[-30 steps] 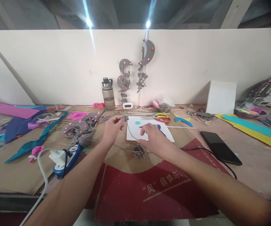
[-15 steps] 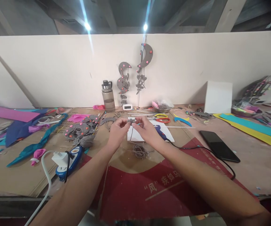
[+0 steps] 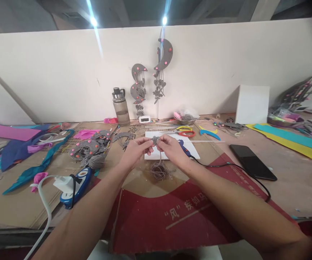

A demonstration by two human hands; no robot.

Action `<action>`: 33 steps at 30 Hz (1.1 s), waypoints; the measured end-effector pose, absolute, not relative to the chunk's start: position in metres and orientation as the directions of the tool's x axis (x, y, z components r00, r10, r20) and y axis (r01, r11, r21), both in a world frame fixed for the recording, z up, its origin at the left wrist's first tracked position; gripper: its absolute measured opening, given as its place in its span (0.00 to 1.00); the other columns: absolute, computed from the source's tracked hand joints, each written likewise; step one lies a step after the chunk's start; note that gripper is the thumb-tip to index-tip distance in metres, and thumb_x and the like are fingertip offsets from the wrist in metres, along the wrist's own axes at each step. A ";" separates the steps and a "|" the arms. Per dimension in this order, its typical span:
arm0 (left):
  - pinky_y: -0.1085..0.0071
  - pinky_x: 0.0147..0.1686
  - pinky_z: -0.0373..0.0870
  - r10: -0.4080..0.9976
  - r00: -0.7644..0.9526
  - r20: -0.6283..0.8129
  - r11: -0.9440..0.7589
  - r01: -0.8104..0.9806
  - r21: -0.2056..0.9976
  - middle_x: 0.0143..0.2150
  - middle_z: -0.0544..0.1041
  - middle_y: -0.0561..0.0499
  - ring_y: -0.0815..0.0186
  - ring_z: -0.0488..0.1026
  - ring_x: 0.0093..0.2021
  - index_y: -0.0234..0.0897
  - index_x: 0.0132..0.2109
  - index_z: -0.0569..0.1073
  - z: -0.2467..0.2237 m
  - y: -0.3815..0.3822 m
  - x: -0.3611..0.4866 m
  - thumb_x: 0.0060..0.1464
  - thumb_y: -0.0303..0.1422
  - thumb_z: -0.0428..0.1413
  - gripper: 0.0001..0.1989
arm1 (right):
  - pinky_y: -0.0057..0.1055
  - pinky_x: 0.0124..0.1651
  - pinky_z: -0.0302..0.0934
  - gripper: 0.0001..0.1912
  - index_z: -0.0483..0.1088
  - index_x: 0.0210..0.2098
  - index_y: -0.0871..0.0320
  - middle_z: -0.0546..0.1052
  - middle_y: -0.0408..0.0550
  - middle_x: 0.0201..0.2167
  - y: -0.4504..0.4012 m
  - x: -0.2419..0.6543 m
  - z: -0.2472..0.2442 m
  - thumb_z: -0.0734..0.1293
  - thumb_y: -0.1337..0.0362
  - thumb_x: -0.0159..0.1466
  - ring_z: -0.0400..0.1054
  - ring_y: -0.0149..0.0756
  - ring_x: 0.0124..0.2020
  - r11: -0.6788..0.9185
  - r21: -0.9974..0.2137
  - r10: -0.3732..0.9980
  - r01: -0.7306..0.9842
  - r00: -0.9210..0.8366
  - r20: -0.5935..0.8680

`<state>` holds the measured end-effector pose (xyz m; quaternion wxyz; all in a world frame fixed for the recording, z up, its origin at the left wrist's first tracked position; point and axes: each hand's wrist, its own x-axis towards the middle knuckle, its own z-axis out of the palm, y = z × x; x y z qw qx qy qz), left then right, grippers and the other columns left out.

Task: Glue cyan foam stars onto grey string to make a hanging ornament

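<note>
Place: a craft workshop, by the look of it
Work surface: a long tabletop [image 3: 286, 195] laid with cardboard [image 3: 172, 231] and strewn with scraps
Materials: purple felt [image 3: 12, 132], yellow and turquoise strips, a coil of grey cord [image 3: 159, 170]
Tools: scissors [image 3: 187, 133], a corded blue tool [image 3: 184, 148], a power strip [image 3: 76, 187]
Wall: a plain pale panel [image 3: 212, 68] with grey crescent hangings [image 3: 165, 56] dotted pink
Overhead: bare grey beams [image 3: 204, 12], two bright lights [image 3: 165, 20]
</note>
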<state>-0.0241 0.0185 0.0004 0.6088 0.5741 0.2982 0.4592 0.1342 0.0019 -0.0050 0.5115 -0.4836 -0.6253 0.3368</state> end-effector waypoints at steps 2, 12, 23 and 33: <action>0.74 0.26 0.63 0.906 0.395 0.152 -0.089 -0.173 0.981 0.24 0.72 0.51 0.72 0.67 0.25 0.31 0.32 0.75 0.000 0.019 -0.024 0.47 0.37 0.61 0.11 | 0.29 0.32 0.53 0.07 0.61 0.25 0.56 0.66 0.39 0.22 -0.002 0.133 -0.003 0.61 0.60 0.57 0.58 0.30 0.26 0.306 -0.903 0.949 0.302 -0.019 0.315; 0.75 0.25 0.61 0.952 0.203 0.227 -0.245 0.066 0.967 0.20 0.70 0.54 0.73 0.63 0.21 0.33 0.29 0.72 0.002 0.020 -0.026 0.46 0.35 0.59 0.08 | 0.30 0.34 0.57 0.09 0.64 0.35 0.56 0.70 0.40 0.25 -0.007 0.129 -0.007 0.63 0.58 0.58 0.62 0.31 0.28 0.315 -0.914 0.949 0.255 -0.080 0.305; 0.74 0.26 0.61 0.940 0.273 0.205 -0.213 -0.002 0.977 0.22 0.71 0.53 0.72 0.65 0.23 0.33 0.29 0.74 0.002 0.016 -0.024 0.47 0.37 0.60 0.10 | 0.29 0.31 0.55 0.10 0.63 0.28 0.56 0.68 0.39 0.22 -0.003 0.131 -0.008 0.63 0.56 0.57 0.59 0.29 0.25 0.317 -0.923 0.948 0.217 -0.058 0.312; 0.74 0.27 0.64 0.921 0.378 0.100 -0.048 -0.145 0.988 0.26 0.74 0.48 0.71 0.69 0.25 0.30 0.31 0.75 0.000 0.025 -0.032 0.47 0.40 0.62 0.15 | 0.28 0.29 0.56 0.13 0.63 0.28 0.57 0.67 0.38 0.19 0.002 0.131 -0.011 0.66 0.54 0.54 0.59 0.27 0.22 0.182 -0.983 0.980 0.034 -0.088 0.179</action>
